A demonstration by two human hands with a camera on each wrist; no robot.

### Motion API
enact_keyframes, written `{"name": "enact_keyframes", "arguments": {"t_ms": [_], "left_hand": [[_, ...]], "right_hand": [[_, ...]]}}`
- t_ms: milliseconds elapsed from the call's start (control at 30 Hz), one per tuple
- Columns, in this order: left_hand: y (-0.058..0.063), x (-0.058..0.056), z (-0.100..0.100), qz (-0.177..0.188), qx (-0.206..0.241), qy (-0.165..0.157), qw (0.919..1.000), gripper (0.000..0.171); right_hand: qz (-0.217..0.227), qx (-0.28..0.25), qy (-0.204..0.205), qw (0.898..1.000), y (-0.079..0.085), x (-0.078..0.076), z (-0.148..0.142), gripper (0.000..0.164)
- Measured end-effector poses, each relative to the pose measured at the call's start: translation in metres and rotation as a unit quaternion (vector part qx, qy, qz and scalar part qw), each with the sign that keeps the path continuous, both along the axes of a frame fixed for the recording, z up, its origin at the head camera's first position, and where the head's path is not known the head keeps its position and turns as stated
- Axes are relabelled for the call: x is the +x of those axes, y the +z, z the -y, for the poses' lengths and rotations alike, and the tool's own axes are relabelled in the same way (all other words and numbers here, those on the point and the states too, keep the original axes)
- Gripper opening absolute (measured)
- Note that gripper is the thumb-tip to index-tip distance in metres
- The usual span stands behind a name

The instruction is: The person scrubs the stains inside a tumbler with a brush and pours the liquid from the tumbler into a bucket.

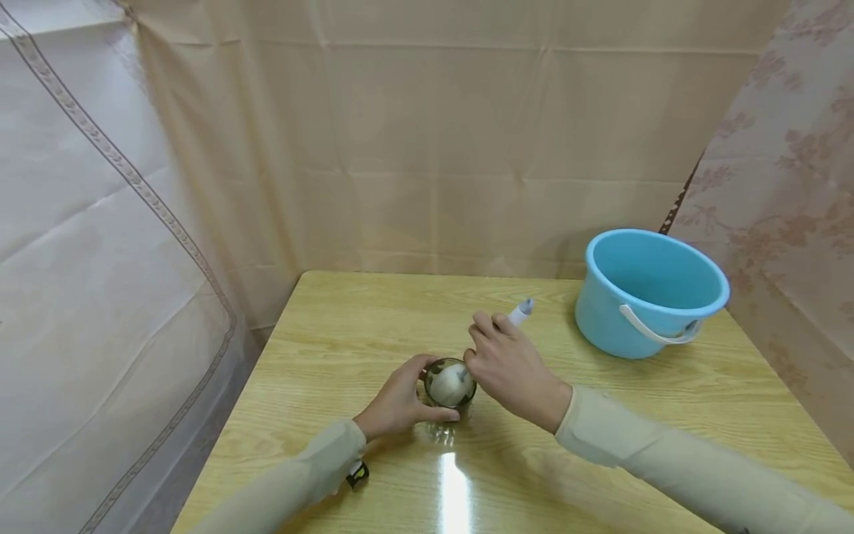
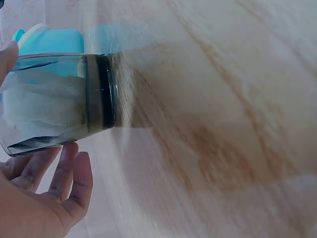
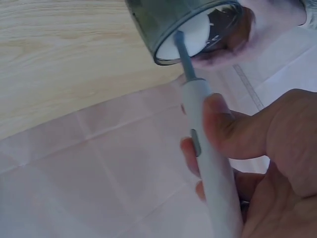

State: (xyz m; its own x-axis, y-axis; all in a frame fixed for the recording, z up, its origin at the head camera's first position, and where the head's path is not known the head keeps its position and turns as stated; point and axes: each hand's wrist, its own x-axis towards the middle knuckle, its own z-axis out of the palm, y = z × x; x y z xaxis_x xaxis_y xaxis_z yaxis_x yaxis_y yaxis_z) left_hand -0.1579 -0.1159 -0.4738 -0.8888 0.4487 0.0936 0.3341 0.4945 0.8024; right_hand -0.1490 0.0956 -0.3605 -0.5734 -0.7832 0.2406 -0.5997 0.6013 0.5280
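Wood-grain table (image 1: pixel 347 311) carries the work before a beige cloth (image 1: pixel 427 133). Your left hand (image 1: pixel 400 400) holds the glass (image 2: pixel 74 101) between thumb and fingers. Your right hand (image 1: pixel 517 371) grips the white handle (image 3: pixel 213 163); its long axis slants leftward from that hand to the glass mouth. Right wrist view shows the gray stem (image 3: pixel 185 57) meeting a white head (image 3: pixel 196 37) inside; head view mostly hides the handle behind your fingers.

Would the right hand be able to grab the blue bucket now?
Probably not yet: the right hand is gripping the white wand, though nothing seems to block its way to the blue bucket.
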Motion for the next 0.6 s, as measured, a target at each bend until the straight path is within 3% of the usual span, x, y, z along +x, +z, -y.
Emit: {"name": "enact_keyframes", "arguments": {"t_ms": [267, 467, 600], "left_hand": [[-0.0004, 0.0011, -0.0004, 0.005, 0.004, -0.006, 1.0, 0.089], [0.0001, 0.0015, 0.0006, 0.008, 0.007, -0.005, 0.9999, 0.086], [0.0002, 0.001, 0.001, 0.013, 0.008, -0.003, 0.9999, 0.084]], "right_hand": [[0.006, 0.004, 0.018, 1.0, 0.0034, -0.0005, 0.0003, 0.017], [0.026, -0.042, 0.01, 0.999, 0.0055, -0.001, -0.0039, 0.014], [0.017, -0.063, -0.006, 0.998, 0.0058, -0.0002, -0.0045, 0.012]]}}
